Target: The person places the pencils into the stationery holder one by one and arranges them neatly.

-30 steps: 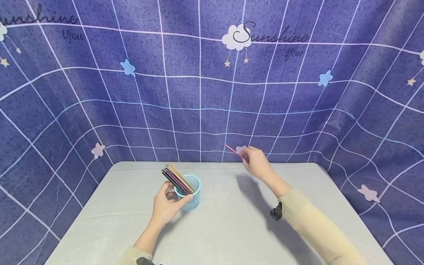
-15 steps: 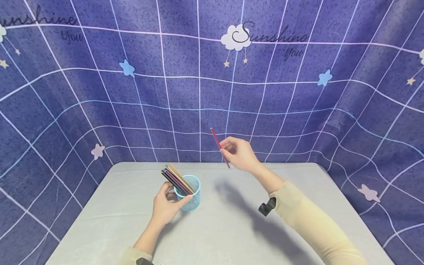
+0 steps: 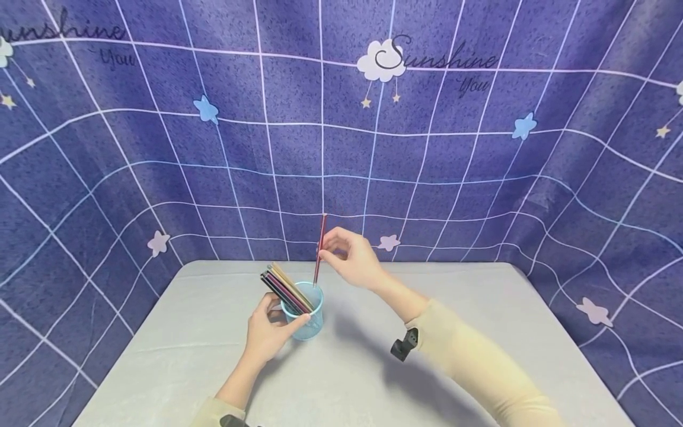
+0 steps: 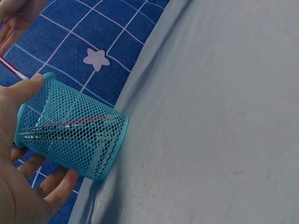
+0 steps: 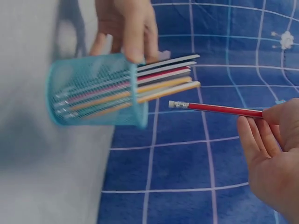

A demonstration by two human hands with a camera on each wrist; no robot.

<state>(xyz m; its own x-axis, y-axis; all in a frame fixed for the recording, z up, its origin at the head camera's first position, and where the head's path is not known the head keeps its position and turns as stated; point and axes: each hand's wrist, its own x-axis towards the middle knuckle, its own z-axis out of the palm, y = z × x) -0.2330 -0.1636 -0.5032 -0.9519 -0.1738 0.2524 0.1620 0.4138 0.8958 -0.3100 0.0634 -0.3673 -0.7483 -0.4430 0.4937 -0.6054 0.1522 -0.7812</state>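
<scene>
My left hand grips a light blue mesh pencil cup, thumb at the rim and fingers round its far side. The cup stands upright on the table. Several pencils lean left inside it, dark, red and yellowish ones, as the right wrist view shows. Above the cup's mouth my right hand pinches a red pencil between thumb and fingers. That pencil hangs nearly upright, its white eraser end down. In the right wrist view the eraser is just short of the cup's rim.
A pale grey cloth covers the table. Behind and at both sides hangs a blue curtain with a grid, stars and clouds. Small dark devices are strapped on the wrists.
My right hand has come left with the red pencil, from right of the cup to over it. The pencil has turned from slanted to nearly upright. My left hand and the cup stay put.
</scene>
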